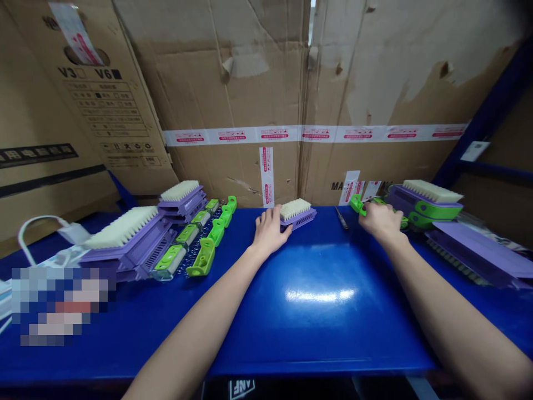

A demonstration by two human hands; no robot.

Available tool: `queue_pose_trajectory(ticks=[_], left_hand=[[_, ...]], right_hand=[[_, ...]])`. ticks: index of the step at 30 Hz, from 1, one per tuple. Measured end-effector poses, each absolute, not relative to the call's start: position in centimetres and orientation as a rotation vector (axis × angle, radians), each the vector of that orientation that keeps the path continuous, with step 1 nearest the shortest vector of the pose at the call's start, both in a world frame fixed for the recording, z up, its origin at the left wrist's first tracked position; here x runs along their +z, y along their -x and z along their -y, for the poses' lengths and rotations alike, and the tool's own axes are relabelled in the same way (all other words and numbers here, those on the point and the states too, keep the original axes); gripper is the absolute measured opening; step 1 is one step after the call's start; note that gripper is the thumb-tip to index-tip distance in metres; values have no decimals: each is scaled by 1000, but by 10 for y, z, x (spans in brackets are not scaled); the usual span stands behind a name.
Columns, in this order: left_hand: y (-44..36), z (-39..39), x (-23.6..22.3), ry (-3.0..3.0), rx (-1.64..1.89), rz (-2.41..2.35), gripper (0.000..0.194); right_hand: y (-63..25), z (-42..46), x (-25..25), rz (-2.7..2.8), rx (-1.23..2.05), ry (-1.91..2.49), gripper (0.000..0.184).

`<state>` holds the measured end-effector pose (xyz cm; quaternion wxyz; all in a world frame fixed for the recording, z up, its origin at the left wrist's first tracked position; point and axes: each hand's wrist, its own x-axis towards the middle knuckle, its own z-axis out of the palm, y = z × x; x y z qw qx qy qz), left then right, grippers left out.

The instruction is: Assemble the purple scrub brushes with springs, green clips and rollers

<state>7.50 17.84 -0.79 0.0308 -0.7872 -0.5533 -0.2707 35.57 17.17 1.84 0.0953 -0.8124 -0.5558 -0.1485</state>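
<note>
A purple brush block with cream bristles facing up (296, 210) rests on the blue tabletop near the cardboard at the back. My left hand (270, 229) grips its left end, fingers over the far side and thumb at the near side. Farther right, my right hand (381, 218) has its fingers curled down over a bright green plastic handle piece (356, 204), whose left end sticks out past my fingers. Part of that piece is hidden under the hand. A small dark screwdriver-like tool (342, 218) lies between both hands.
At left stand stacked purple brush blocks (125, 236), with a row of green-and-grey pieces (187, 236) and green handles (219, 230) beside them. More purple blocks (483, 250) lie at right. Cardboard (233, 100) walls the back. A white cable (29, 233) is far left.
</note>
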Motion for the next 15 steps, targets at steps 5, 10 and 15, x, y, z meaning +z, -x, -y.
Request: queue_pose_trajectory(ticks=[5,10,15], left_hand=[[-75,-176,-5,2341,-759,1602,73],[-80,-168,-2,2458,-725,1117,64],[-88,-163,-2,2522,-681,709,46]], right_hand=[[-356,-173,17,1680,-376,2479,39],[-354,-174,13,1714,-391,2488,39],[-351,-173,14,1718,-435,2467,38]])
